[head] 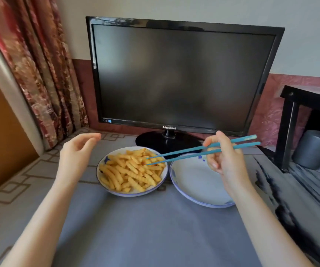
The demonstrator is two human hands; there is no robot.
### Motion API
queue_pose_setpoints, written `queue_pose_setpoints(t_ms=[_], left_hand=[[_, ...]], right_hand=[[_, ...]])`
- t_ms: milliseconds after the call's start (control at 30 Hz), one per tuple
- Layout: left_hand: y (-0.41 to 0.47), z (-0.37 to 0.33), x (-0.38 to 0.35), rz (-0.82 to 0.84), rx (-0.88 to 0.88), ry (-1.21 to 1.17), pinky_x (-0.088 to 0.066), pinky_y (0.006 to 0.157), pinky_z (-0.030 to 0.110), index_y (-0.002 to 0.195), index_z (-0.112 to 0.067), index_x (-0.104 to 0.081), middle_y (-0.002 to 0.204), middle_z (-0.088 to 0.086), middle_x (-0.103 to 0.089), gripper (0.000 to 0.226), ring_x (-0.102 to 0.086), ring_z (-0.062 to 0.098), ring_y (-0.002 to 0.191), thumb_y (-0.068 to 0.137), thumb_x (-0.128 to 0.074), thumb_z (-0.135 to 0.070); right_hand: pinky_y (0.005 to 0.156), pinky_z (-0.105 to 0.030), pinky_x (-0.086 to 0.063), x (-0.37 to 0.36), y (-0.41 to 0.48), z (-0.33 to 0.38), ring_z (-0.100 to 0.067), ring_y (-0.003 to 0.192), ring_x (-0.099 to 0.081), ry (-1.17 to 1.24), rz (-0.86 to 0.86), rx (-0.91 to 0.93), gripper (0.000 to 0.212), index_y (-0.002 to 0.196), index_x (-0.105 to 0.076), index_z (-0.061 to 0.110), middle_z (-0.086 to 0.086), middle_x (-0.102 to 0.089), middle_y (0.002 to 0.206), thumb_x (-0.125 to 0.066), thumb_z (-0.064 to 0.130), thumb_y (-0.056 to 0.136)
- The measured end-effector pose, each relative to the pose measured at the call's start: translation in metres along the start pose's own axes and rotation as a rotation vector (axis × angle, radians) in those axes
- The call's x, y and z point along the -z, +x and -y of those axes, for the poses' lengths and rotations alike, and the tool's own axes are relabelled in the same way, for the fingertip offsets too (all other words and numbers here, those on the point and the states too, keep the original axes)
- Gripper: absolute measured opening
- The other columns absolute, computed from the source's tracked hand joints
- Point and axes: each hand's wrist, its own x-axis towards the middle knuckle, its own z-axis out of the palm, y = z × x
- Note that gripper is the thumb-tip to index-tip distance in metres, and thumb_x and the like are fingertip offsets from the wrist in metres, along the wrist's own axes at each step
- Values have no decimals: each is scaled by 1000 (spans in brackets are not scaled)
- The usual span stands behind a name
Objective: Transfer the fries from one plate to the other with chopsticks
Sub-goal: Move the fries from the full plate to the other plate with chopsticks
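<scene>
My right grip [225, 159] pinches the chopsticks [186, 152], tips narrowly apart at the fries [134, 170] heaped on the left plate [105, 160], left grip [76, 153] loose and empty; a fry may slip off the smooth tips short of the empty plate [193, 182].

Just before the monitor [182, 78] I see the plate [105, 160] with the fries [132, 170] in it; the second plate [193, 182] lies before the monitor's right half (whether the rims touch I cannot tell). The chopsticks [184, 150] reach from the right hand [226, 160] over both plates. The left hand [74, 155] hovers before the monitor's left edge; a curtain [45, 83] hangs left of the monitor.
</scene>
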Motion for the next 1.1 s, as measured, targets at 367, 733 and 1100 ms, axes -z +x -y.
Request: queue_pose_setpoints(t_ms=[367, 733, 1100], left_hand=[[-1, 45, -22, 95, 337, -17, -45, 85, 31, 112, -10, -66, 107, 5, -64, 26, -59, 21, 100, 97, -45, -15], [-9, 45, -15, 158, 362, -150, -52, 81, 32, 110, -11, -66, 102, 8, -69, 27, -64, 23, 95, 99, -41, -12], [-6, 52, -15, 168, 334, -157, -51, 79, 30, 116, -8, -64, 106, 12, -67, 29, -64, 24, 96, 100, -40, -10]], right_hand=[[36, -17, -19, 5, -6, -3, -11, 34, -20, -79, -56, 38, 43, 67, -55, 10, -2, -28, 35, -35, 27, 101], [38, -17, -24, 3, -7, -12, -9, 35, -25, -192, -50, 38, 45, 66, -56, 9, -9, -30, 41, -36, 28, 102], [35, -18, -20, 4, -8, -11, -13, 31, -25, -118, -171, 23, 48, 63, -50, 11, -3, -37, 35, -33, 33, 102]])
